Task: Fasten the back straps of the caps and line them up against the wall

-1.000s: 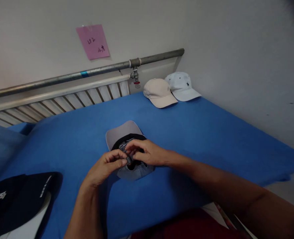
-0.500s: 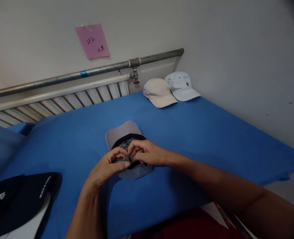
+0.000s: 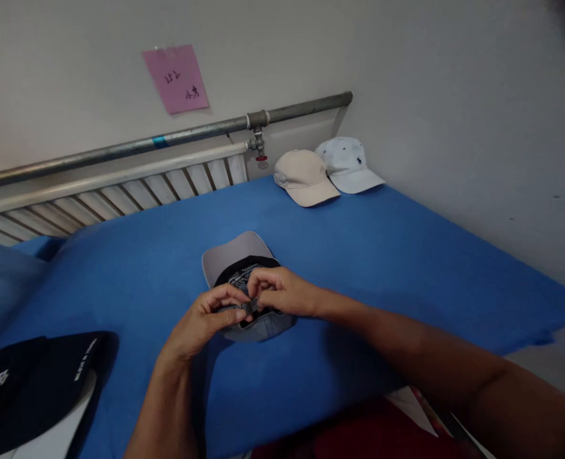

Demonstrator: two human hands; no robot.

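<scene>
Both hands pinch the strap at the back of an upturned grey cap.

The cap (image 3: 232,250) lies crown down on the blue cloth (image 3: 382,255), brim pointing away; the left hand (image 3: 204,320) and right hand (image 3: 282,293) meet over its rear opening, fingertips closed narrow on the strap (image 3: 246,308); the buckle is too small to make out. The cap looks light and soft, likely to slide or fold under a pull; the stiff brim or the strap ends seem the surest grip. A beige cap (image 3: 304,176), a white cap (image 3: 347,163) and a black cap (image 3: 28,376) lie well apart.
</scene>
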